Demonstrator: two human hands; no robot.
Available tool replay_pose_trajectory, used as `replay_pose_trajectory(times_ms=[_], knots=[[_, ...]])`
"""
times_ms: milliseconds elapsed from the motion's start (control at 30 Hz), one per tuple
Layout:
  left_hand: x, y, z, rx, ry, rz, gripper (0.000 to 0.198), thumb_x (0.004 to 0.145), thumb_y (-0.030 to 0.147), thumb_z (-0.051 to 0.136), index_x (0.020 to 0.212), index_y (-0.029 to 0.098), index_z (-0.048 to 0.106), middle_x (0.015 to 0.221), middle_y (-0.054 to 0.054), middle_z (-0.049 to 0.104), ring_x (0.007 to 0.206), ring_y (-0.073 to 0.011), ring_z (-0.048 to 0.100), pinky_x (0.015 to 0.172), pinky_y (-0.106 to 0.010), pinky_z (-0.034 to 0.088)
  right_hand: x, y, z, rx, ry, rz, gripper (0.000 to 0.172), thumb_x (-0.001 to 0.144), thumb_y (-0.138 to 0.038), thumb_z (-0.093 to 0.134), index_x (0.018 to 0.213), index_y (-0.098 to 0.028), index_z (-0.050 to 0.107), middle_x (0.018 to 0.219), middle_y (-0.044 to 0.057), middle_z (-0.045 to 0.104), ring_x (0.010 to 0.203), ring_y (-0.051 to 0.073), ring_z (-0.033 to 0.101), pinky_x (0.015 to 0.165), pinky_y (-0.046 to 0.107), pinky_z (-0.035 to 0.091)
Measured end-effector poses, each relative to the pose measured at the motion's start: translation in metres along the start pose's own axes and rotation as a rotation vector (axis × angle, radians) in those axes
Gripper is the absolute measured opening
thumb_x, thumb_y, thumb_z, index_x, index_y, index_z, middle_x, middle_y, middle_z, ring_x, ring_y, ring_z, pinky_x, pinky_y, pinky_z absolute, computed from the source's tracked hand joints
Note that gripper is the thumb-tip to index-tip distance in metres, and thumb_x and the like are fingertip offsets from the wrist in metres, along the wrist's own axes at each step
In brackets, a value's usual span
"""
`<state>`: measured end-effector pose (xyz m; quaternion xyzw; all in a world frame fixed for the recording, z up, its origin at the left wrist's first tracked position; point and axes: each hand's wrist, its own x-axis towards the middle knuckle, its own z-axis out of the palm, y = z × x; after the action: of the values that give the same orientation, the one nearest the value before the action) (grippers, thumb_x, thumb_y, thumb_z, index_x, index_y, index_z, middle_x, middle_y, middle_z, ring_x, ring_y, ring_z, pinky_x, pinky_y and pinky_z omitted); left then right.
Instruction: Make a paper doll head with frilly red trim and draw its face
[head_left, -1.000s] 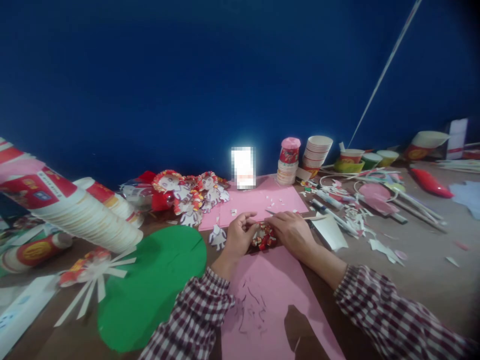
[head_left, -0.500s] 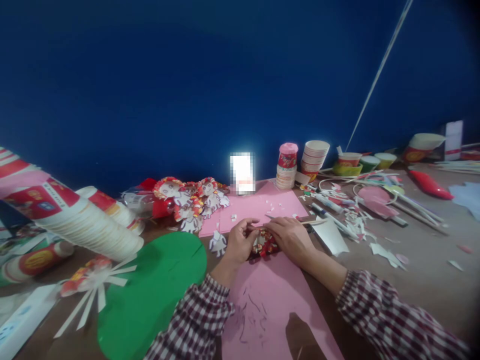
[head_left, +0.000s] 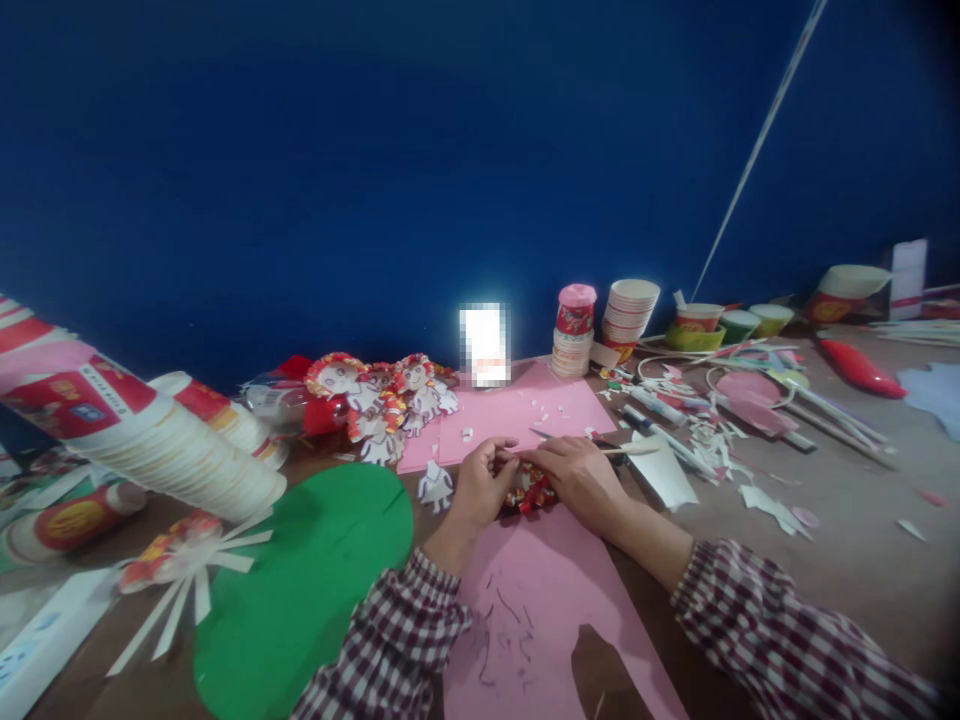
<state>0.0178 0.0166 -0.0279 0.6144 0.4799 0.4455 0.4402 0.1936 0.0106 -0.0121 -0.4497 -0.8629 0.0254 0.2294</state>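
Note:
My left hand (head_left: 481, 487) and my right hand (head_left: 577, 477) meet at the table's middle, both closed on a small red and gold paper piece (head_left: 529, 489). The piece sits at the far edge of a pink sheet (head_left: 540, 610) that has a cut-out hole near me. Both sleeves are checked. Just left of my left hand lies a small white paper figure (head_left: 435, 484).
A green paper shape (head_left: 307, 580) lies at the left. Stacks of paper cups (head_left: 150, 440) lie on their side at far left. Paper dolls (head_left: 382, 395) and another pink sheet (head_left: 517, 405) are behind; cups (head_left: 630, 310), pens and paper scraps (head_left: 705, 430) clutter the right.
My hands have stayed on the red and gold piece, the fingers shifting slightly on it. The view has tilted up a little.

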Motion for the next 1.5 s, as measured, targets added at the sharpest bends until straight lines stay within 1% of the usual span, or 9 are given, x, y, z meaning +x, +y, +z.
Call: replay_pose_trajectory(times_ms=[167, 233, 367, 533, 733, 967, 1100, 1300, 1500], knots=[[-0.0022, 0.005, 0.0008, 0.049, -0.001, 0.056, 0.025, 0.078, 0.021, 0.056, 0.102, 0.014, 0.06, 0.086, -0.005, 0.063, 0.077, -0.0137, 0.06, 0.069, -0.024, 0.048, 0.0006, 0.0011, 0.0002, 0.004, 0.007, -0.015, 0.031, 0.088, -0.019, 0.052, 0.117, -0.029, 0.059, 0.095, 0.003, 0.066, 0.088, 0.016, 0.057, 0.081, 0.03, 0.04], [-0.0025, 0.0062, 0.0011, 0.048, 0.005, 0.046, 0.025, 0.078, 0.022, 0.057, 0.102, 0.014, 0.06, 0.085, -0.005, 0.063, 0.076, -0.0135, 0.059, 0.068, -0.023, 0.047, 0.0012, 0.0009, -0.0006, 0.002, 0.001, -0.011, 0.031, 0.088, -0.019, 0.053, 0.116, -0.029, 0.059, 0.095, 0.003, 0.066, 0.088, 0.016, 0.057, 0.081, 0.03, 0.04], [-0.0019, 0.0033, 0.0011, 0.01, 0.003, 0.006, 0.031, 0.079, 0.025, 0.057, 0.107, 0.014, 0.056, 0.08, -0.004, 0.061, 0.072, -0.0131, 0.059, 0.065, -0.023, 0.047, 0.0016, 0.0, -0.0019, 0.005, -0.023, -0.001, 0.03, 0.088, -0.019, 0.052, 0.116, -0.028, 0.06, 0.093, 0.004, 0.065, 0.087, 0.017, 0.057, 0.08, 0.029, 0.04], [-0.001, 0.0013, 0.0001, 0.02, -0.015, 0.005, 0.029, 0.078, 0.024, 0.058, 0.106, 0.013, 0.056, 0.083, -0.005, 0.062, 0.078, -0.0143, 0.06, 0.07, -0.024, 0.048, 0.0006, 0.0008, -0.001, 0.019, -0.022, -0.001, 0.032, 0.089, -0.019, 0.051, 0.118, -0.029, 0.059, 0.093, 0.003, 0.065, 0.086, 0.016, 0.057, 0.079, 0.029, 0.039], [-0.0001, 0.0021, 0.0008, 0.008, -0.011, -0.016, 0.028, 0.078, 0.021, 0.057, 0.105, 0.013, 0.056, 0.082, -0.005, 0.063, 0.076, -0.0137, 0.061, 0.069, -0.024, 0.048, 0.0009, 0.0014, -0.0009, -0.003, -0.017, -0.022, 0.033, 0.088, -0.018, 0.052, 0.119, -0.028, 0.058, 0.092, 0.005, 0.065, 0.085, 0.017, 0.057, 0.078, 0.029, 0.039], [-0.0022, 0.0086, 0.0001, 0.041, -0.018, 0.026, 0.025, 0.078, 0.02, 0.057, 0.101, 0.013, 0.06, 0.084, -0.006, 0.065, 0.076, -0.0139, 0.06, 0.069, -0.024, 0.048, 0.0008, 0.0019, 0.0001, 0.003, 0.006, -0.035, 0.031, 0.089, -0.018, 0.049, 0.117, -0.028, 0.059, 0.093, 0.004, 0.065, 0.085, 0.016, 0.057, 0.076, 0.028, 0.04], [-0.0013, 0.0053, -0.0003, 0.027, -0.019, 0.012, 0.027, 0.078, 0.023, 0.058, 0.104, 0.014, 0.059, 0.082, -0.005, 0.064, 0.074, -0.0139, 0.06, 0.068, -0.024, 0.048, 0.0007, 0.0021, -0.0001, -0.006, 0.0, -0.039, 0.031, 0.09, -0.018, 0.049, 0.118, -0.027, 0.059, 0.091, 0.004, 0.065, 0.084, 0.016, 0.058, 0.076, 0.028, 0.04], [0.0005, 0.0022, -0.0005, 0.049, -0.033, 0.005, 0.026, 0.078, 0.02, 0.056, 0.103, 0.013, 0.059, 0.084, -0.006, 0.065, 0.078, -0.0146, 0.061, 0.072, -0.025, 0.049, 0.0011, 0.0021, 0.0, 0.003, -0.011, -0.019, 0.03, 0.09, -0.02, 0.05, 0.117, -0.028, 0.06, 0.09, 0.004, 0.065, 0.085, 0.016, 0.058, 0.078, 0.028, 0.041], [0.001, -0.0003, -0.0004, 0.047, -0.032, 0.009, 0.026, 0.078, 0.02, 0.057, 0.103, 0.014, 0.06, 0.086, -0.006, 0.066, 0.079, -0.015, 0.062, 0.072, -0.026, 0.05, 0.0011, 0.0024, 0.0003, -0.01, -0.017, -0.026, 0.031, 0.089, -0.018, 0.05, 0.117, -0.027, 0.059, 0.091, 0.004, 0.066, 0.086, 0.016, 0.058, 0.077, 0.028, 0.042]])
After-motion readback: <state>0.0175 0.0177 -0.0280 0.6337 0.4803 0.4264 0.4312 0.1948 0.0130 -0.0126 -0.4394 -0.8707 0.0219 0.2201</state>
